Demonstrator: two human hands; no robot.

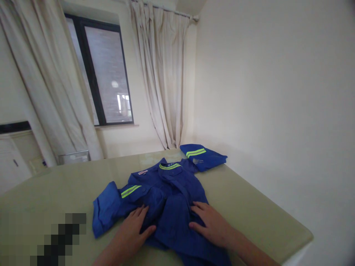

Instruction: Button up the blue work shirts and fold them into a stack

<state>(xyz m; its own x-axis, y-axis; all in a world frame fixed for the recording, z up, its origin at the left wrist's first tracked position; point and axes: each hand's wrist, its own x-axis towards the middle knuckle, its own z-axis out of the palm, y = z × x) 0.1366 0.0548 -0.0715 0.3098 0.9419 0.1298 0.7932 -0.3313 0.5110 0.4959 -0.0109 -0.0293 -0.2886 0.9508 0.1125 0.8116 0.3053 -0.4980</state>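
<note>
Blue jacket lies creased on table; L hand & R hand rest on its lower part, fingers loosely spread, no visible pinch. Prob. light, soft, floppy, not fragile, apt to bunch; best taken by both side edges, approx. level w/ each other

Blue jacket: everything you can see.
The blue jacket looks like woven cloth, with yellow-green and grey bands, a collar and a pale label. It lies rumpled on the greenish table, collar end farthest away, near end cut off by the frame. The left hand and right hand touch its lower part. Whether the folded blue cloth beyond joins it is unclear.
</note>
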